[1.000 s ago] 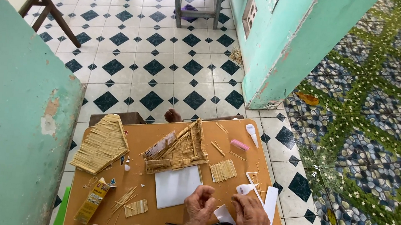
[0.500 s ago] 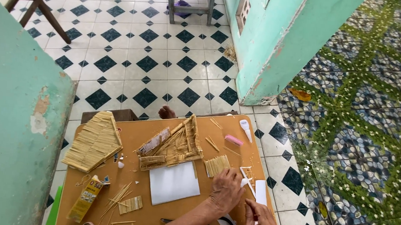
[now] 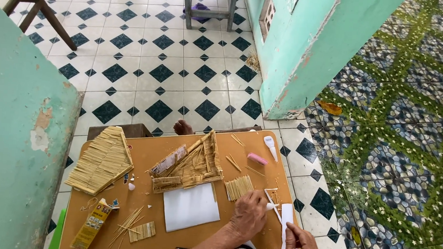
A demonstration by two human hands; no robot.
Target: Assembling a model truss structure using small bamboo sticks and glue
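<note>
A narrow white paper strip [image 3: 286,225] is laid lengthwise at the right edge of the table. A small white glue nozzle [image 3: 271,207] is pointed toward its upper end.

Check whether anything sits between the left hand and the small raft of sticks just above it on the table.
Nothing visible does. The left hand holds a small white tube and sits right below the stick raft, with only bare brown table between them. The right hand holds a white strip off to the side.
</note>
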